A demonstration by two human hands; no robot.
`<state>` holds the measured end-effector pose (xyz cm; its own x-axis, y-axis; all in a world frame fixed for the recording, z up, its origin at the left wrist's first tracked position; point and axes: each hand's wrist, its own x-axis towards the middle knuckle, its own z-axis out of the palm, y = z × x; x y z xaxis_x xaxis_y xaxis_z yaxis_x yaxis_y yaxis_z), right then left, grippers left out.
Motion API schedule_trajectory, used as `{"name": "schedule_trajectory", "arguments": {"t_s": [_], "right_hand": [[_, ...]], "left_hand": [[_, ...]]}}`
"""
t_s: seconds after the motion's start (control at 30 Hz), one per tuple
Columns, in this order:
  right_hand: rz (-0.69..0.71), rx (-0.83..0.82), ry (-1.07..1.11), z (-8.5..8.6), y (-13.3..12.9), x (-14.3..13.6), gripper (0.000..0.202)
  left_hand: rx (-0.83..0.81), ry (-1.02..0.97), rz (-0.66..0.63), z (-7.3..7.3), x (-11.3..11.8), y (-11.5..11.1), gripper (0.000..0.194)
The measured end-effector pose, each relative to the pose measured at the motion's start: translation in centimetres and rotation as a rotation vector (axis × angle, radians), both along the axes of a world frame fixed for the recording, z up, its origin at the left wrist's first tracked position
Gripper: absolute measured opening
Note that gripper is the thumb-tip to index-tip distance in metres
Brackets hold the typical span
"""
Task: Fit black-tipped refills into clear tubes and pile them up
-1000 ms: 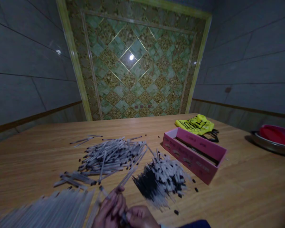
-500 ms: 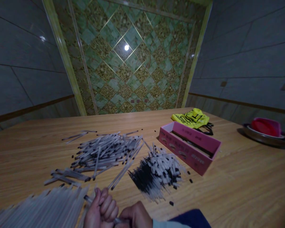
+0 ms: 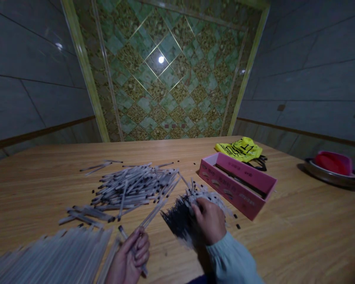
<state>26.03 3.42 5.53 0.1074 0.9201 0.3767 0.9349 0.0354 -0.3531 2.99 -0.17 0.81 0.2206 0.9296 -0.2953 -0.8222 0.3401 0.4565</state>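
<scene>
The left hand (image 3: 133, 252) is closed around a slim tube (image 3: 122, 232), its dark end sticking out on the far side of the fist and the other end below the fingers. The right hand (image 3: 210, 219), to the right of this grip and farther from the body, has its fingers bent down on the pile of small pieces (image 3: 202, 191); whether it pinches one of them, I cannot tell, because the fingers cover the place. In my judgement, the fingertips could take two pieces at once, or drag neighbours out, since the pieces lie crossed and close together. The black bristle-like bundle (image 3: 179, 217), just left of the right fingers, could be spread if the wrist or the sleeve (image 3: 232, 256) brushes it. The loose black bits (image 3: 238, 226) to the right of this hand could roll away with a small knock. Just beyond the left fist lie long tubes (image 3: 154, 214); a forward push of this fist could disturb them, and a loose hold could let the tube slip.
</scene>
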Motion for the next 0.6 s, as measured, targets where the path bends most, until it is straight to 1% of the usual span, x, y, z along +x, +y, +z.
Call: {"name": "schedule_trajectory", "arguments": {"t_s": [0.07, 0.17, 0.23, 0.3, 0.37, 0.43, 0.5, 0.53, 0.6], "right_hand": [[-0.101, -0.067, -0.056, -0.6, 1.2, 2.0, 0.024], [-0.158, -0.112, -0.087, -1.6, 1.9, 3.7, 0.025], [-0.174, -0.094, -0.058, -1.8, 1.8, 3.8, 0.027], [-0.151, -0.030, 0.033, -1.4, 1.3, 3.0, 0.030], [-0.031, 0.044, 0.210, -1.1, 0.3, 1.2, 0.030], [0.199, 0.048, 0.457, -1.1, -1.0, -1.2, 0.028], [0.446, -0.088, 0.688, -1.3, -2.5, -3.8, 0.032], [0.540, -0.171, 0.764, -1.5, -3.2, -5.0, 0.034], [0.620, -0.248, 0.844, -1.8, -4.3, -6.5, 0.038]], "left_hand": [[-0.003, 0.082, -0.028, 0.4, 0.3, -0.3, 0.017], [0.015, 0.175, -0.056, 0.8, 0.2, -0.6, 0.028], [0.058, 0.233, -0.080, 0.9, 0.1, -0.7, 0.031], [0.137, 0.357, -0.114, 0.7, 0.2, -0.6, 0.031], [0.274, 0.557, -0.117, 0.4, 0.3, -0.5, 0.032], [0.418, 0.809, -0.035, 0.5, 0.6, -0.7, 0.028], [0.512, 1.088, 0.067, 0.9, 0.8, -1.1, 0.023], [0.534, 1.236, 0.098, 1.2, 0.9, -1.4, 0.024], [0.591, 1.510, 0.111, 1.8, 1.1, -2.0, 0.031]]}}
